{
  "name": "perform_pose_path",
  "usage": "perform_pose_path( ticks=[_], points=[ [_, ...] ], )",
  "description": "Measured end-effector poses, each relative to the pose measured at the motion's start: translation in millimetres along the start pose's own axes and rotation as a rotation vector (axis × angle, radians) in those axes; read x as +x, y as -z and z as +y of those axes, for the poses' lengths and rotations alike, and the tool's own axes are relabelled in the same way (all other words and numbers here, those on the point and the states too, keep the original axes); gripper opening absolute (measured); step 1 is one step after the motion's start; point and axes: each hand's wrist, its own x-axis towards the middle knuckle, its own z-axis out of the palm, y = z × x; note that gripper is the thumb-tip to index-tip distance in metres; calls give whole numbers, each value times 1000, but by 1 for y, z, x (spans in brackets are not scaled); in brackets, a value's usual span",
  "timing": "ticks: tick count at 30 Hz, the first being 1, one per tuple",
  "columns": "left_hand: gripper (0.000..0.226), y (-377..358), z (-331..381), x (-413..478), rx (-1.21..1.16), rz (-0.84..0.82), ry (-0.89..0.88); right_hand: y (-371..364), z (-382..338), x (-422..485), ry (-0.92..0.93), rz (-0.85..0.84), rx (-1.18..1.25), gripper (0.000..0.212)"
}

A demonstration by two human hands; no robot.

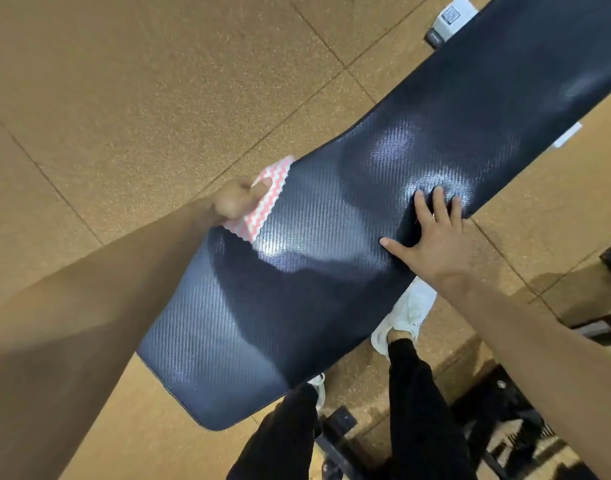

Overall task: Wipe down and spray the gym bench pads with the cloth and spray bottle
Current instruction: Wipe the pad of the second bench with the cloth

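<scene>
One dark blue bench pad (331,265) with a fine woven texture runs diagonally from the lower left of the frame to the upper right corner, its surface glossy in patches near the middle. One cloth (262,202), pink and white in a zigzag pattern, lies against the pad's upper left edge, left of centre in the frame, with its scalloped lower border resting on the pad. The left hand (236,199) is curled around this cloth at the pad's edge, thumb pressed on top of it and the other fingers hidden underneath, so the hand is closed on the cloth. The right hand (432,237) lies flat on the pad right of centre, palm down, fingers spread wide and holding nothing; its fingertips reach the pad's far right edge, and a ring shows on one finger. Both forearms are bare and enter from the bottom corners. Below the pad, at the bottom centre, two legs in black trousers (425,410) stand on the floor, with two white shoes (404,313), one largely hidden under the pad. The floor (141,81) is tan speckled tiling with thin dark seams. Dark metal frame parts (338,441) show at the lower right, and a pale foot of the bench (449,19) sits at the top right.
</scene>
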Motion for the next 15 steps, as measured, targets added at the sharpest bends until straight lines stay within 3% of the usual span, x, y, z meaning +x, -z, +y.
perform_pose_path(
  ticks=[5,12,15],
  points=[
    [79,-14,54,23,111,-63,-56,1,0,0,12,-18,18,108],
    [87,-45,136,61,220,-13,-82,6,19,-1,151,-64,17,98],
    [75,-55,167,75,302,-2,-90,15,37,1,255,-110,22,88]
  ],
)
